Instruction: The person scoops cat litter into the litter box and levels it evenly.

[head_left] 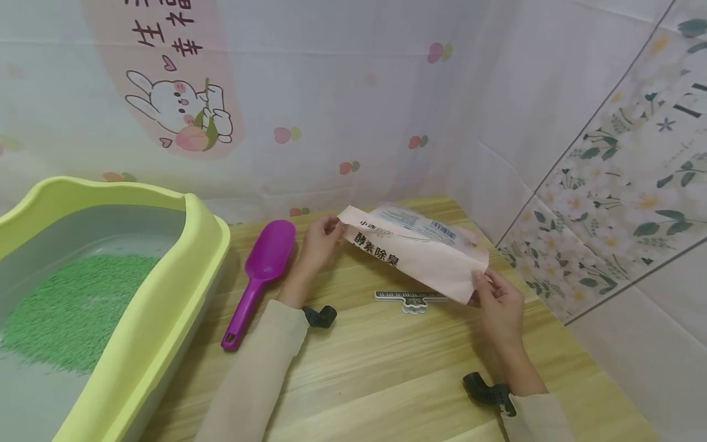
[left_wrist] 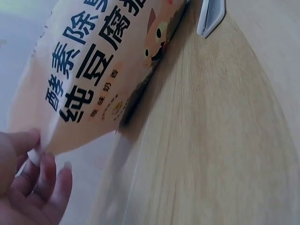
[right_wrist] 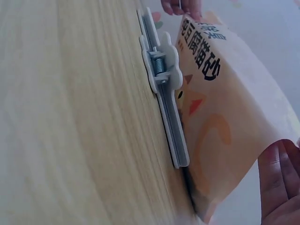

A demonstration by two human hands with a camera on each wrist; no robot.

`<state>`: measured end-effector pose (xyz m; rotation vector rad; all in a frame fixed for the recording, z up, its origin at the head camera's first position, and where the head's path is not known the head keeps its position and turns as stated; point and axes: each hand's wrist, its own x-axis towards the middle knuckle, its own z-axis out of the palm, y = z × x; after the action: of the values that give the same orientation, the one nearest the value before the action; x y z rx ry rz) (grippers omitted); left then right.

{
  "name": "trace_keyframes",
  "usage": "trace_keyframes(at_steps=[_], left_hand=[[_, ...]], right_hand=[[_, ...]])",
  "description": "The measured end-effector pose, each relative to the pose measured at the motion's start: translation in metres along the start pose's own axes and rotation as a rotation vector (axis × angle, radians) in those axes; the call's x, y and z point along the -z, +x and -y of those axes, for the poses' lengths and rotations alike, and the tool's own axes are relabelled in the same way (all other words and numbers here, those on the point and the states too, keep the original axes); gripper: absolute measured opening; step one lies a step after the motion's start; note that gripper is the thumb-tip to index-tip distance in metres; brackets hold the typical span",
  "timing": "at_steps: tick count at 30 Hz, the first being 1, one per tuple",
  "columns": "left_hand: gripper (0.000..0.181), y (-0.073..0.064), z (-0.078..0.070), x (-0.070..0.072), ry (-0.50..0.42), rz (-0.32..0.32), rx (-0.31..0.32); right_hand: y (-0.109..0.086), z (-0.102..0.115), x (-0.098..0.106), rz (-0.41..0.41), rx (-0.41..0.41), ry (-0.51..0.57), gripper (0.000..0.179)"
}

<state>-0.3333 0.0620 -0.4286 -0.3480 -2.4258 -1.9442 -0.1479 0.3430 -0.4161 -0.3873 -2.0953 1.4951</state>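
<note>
A pale pink cat litter bag with dark lettering lies on the wooden table, its near edge lifted between both hands. My left hand pinches the bag's left corner between thumb and fingers. At the right corner, my right hand grips the edge with the thumb on top. The left wrist view shows the printed front of the bag with a cartoon cat. Just in front of the bag lies a white and grey bag clip, its spring visible in the right wrist view; neither hand touches it.
To the left stands a large yellow-green litter box with green pellets inside. A purple scoop lies between the box and my left forearm. Patterned wall coverings rise behind the table and along its right side.
</note>
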Motion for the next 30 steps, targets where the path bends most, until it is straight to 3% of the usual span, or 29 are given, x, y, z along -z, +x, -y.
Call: trace_keyframes(at_steps=[6, 11, 18, 21, 26, 28, 30], left_hand=[[0.031, 0.0, -0.002, -0.002, 0.054, -0.064, 0.018], [0.03, 0.0, -0.001, -0.007, 0.125, -0.112, 0.005], [0.058, -0.001, -0.003, -0.015, 0.221, -0.109, -0.045], [0.067, -0.004, -0.009, -0.014, 0.362, -0.046, -0.193], [0.064, -0.012, -0.019, -0.015, 0.677, 0.245, -0.603], [0.066, -0.016, -0.021, -0.018, 0.763, 0.357, -0.68], [0.068, -0.019, -0.022, -0.021, 0.846, 0.439, -0.708]], right_hand=[[0.003, -0.003, -0.002, 0.022, -0.108, 0.035, 0.042], [0.006, -0.006, -0.003, 0.026, -0.163, -0.003, 0.046], [0.006, -0.007, 0.0, 0.041, -0.209, -0.042, 0.054], [0.007, -0.007, 0.001, 0.058, -0.213, -0.059, 0.057], [0.008, -0.008, 0.001, 0.068, -0.226, -0.123, 0.058], [0.008, -0.009, 0.0, 0.058, -0.231, -0.13, 0.058], [0.008, -0.01, -0.002, 0.049, -0.233, -0.127, 0.057]])
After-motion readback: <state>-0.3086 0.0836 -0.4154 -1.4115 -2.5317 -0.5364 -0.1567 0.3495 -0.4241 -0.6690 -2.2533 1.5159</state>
